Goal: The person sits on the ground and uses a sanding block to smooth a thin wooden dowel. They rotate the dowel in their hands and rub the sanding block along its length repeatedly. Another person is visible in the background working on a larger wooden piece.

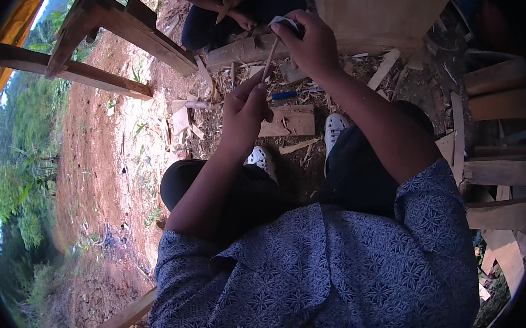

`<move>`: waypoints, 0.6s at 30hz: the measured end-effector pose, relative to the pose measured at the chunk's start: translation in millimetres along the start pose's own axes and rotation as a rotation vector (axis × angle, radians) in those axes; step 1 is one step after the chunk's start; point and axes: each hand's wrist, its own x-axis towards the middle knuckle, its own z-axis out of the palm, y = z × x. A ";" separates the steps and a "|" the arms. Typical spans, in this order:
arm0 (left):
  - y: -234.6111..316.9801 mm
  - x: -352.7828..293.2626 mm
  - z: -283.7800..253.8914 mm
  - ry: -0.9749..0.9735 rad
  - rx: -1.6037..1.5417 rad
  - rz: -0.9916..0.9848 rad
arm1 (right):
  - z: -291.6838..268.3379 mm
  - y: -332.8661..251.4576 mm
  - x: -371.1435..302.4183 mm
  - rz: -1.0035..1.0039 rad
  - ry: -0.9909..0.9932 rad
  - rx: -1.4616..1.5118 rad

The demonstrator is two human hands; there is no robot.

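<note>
My left hand [246, 111] is closed around the lower end of a thin wooden stick [270, 60], which stands slanted in front of me. Higher up and to the right, my right hand [313, 45] pinches a small folded pale sheet [284, 23] at the stick's upper end. The sheet resembles sandpaper, but its kind is not clear. My right fingers partly hide the stick's tip. Below the hands, a blue-handled tool [285, 95] lies among wood shavings, just beyond a flat wooden block [291, 120].
Opposite me, another person's hand [243, 21] is near a pointed wooden piece [225, 12]. A large wooden panel [377, 16] stands at the far side. Planks [497, 171] are stacked at right; timber beams [141, 36] cross the upper left beside a dirt slope.
</note>
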 end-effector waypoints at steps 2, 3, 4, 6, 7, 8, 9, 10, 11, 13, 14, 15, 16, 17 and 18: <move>-2.3 5.0 -3.2 0.048 -0.034 -0.011 | 19.3 -20.9 -37.7 -0.178 0.003 0.034; -1.2 6.0 -4.0 0.030 -0.024 0.012 | 19.2 -18.8 -31.7 -0.159 0.022 -0.015; -1.7 3.7 -3.4 0.007 -0.016 0.016 | 15.3 -13.6 -24.8 -0.122 0.040 -0.069; -1.5 4.3 -2.6 -0.026 -0.026 0.023 | -2.7 -2.2 11.4 0.007 -0.006 -0.157; -1.8 2.6 -2.0 -0.024 -0.018 0.014 | -0.8 -1.9 6.5 -0.054 0.005 -0.167; -2.5 -0.5 -1.0 -0.023 -0.010 0.004 | 3.2 -3.7 -5.2 -0.115 0.015 -0.177; -0.7 1.0 -0.7 -0.017 0.002 0.010 | 9.2 -7.4 -13.2 -0.191 0.029 -0.182; -2.0 1.0 -1.8 0.024 -0.006 -0.024 | 19.6 -12.5 -35.4 -0.243 0.040 -0.064; -1.1 4.3 -2.8 0.009 0.011 0.002 | 18.1 -10.0 -27.2 -0.193 0.031 -0.086; -4.1 1.4 -5.1 -0.026 0.045 0.020 | 5.0 -6.9 -8.6 -0.060 0.008 -0.130; -1.7 0.8 -0.7 -0.010 0.045 0.003 | -5.0 2.3 10.4 -0.005 0.003 -0.138; -1.5 -0.1 -1.1 -0.011 0.034 -0.003 | -1.3 -0.4 4.3 -0.060 0.007 -0.109; 0.3 0.8 -1.3 -0.011 0.023 0.004 | 5.0 -7.1 -6.2 -0.127 0.014 -0.080; 2.0 1.8 -1.5 -0.012 0.012 0.010 | 10.9 -15.2 -19.7 -0.193 0.020 -0.051; 0.5 1.1 -2.3 0.009 0.009 0.000 | 16.0 -25.2 -41.5 -0.240 -0.031 -0.009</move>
